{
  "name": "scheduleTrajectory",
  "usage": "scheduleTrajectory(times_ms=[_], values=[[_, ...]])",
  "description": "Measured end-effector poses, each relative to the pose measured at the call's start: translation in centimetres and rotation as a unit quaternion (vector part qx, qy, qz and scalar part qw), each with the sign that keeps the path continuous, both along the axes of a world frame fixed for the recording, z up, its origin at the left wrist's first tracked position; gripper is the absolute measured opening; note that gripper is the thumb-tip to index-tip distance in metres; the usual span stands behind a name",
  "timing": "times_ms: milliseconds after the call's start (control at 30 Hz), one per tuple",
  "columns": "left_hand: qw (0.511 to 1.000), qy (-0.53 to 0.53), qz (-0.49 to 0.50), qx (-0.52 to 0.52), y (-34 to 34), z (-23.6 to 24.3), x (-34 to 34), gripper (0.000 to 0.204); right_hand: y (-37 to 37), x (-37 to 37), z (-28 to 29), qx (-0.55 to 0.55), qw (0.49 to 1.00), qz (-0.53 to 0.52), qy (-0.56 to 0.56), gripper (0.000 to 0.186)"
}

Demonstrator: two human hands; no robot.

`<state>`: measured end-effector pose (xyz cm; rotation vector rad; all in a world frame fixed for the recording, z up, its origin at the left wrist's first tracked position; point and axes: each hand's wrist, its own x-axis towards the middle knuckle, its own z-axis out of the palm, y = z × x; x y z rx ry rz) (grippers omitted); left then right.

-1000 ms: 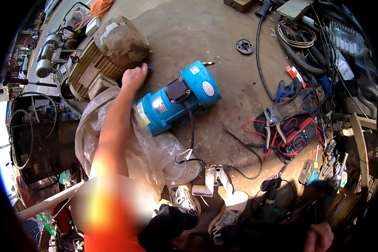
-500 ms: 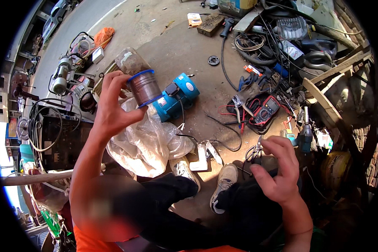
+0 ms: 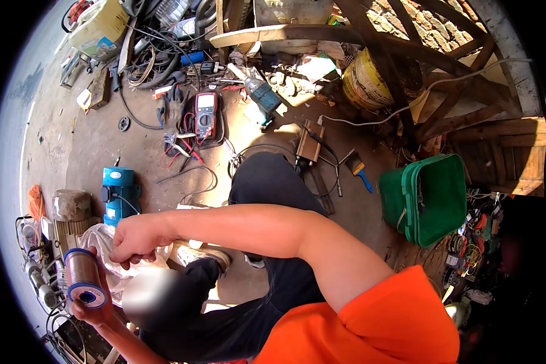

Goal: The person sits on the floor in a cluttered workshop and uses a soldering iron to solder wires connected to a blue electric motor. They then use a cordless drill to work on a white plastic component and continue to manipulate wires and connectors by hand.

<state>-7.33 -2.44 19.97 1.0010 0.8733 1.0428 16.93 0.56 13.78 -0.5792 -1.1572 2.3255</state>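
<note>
Spool of wire [image 3: 81,269] in the left grip [image 3: 99,312], its winding intact

The left grip is clamped on the spool, with the thumb near the lower blue flange and the fingers at its farther side; so the lifting is already done. The right grip [image 3: 137,236] hangs just beside the spool, to its right, with the fingers curled together. Whether a wire end is between them, I cannot tell.

No loose length of wire can be made out, so I judge that most or all of it remains on the spool. The blue motor [image 3: 116,177], beyond the right grip, is touched by neither hand.

The spool is a short cylinder, wound closely with fine, shiny, copper-brown wire; its near end shows a pale disc with a dark hole. The motor is rounded, painted metal. Beyond the left grip stands an older motor [image 3: 71,206], with a rusty, flaking cap over a ribbed body. Behind the right grip lies a plastic sheet [image 3: 100,236], thin, crumpled and half transparent. Well to the right of both grips is a smooth green bucket [image 3: 412,206] with rounded corners.
</note>
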Motion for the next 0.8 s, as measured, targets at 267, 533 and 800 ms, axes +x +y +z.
scheduleTrajectory(times_ms=[267, 533, 800], values=[[0.955, 0.293, 0.031, 0.038, -0.8, -1.2, 3.0, 0.108, 1.1, -1.4, 0.7, 0.06, 0.982, -0.165, -0.066, 0.026], [0.966, 0.185, -0.129, -0.13, -2.0, -3.4, -0.4, 0.047, -3.0, -0.7, 3.2, 0.257, 0.909, -0.293, -0.146, 0.027], [0.981, -0.057, -0.146, -0.116, -3.5, -1.4, 5.6, 0.048, -8.4, 2.7, 0.3, 0.296, 0.904, -0.11, -0.288, 0.024]])
